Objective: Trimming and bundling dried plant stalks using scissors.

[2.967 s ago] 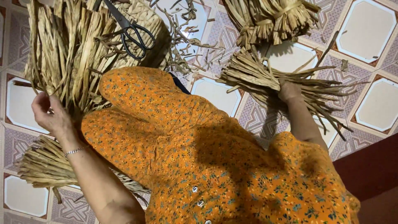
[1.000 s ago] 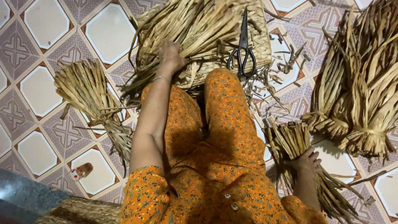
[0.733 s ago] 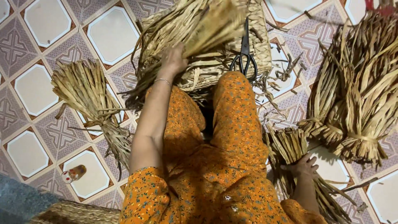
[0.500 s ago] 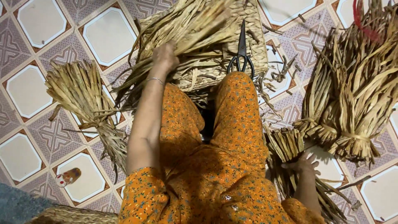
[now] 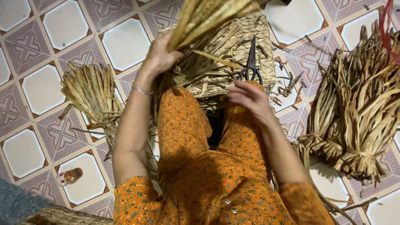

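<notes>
2 hands work over a woven mat (image 5: 233, 46) on the tiled floor (image 5: 54, 87). Left hand (image 5: 160, 56), arm raised, is clenched around a bundle of dried leaf strips (image 5: 208, 14) above the mat. Right hand (image 5: 250, 98) hovers empty with fingers loosely curled, just below black scissors (image 5: 251, 62). Step judged: selecting strips.

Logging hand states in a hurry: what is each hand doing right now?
Left hand: closed around a bunch of dried tan straw strips.
Right hand: fingers curled, holding nothing visible, just below the black scissors.
</notes>
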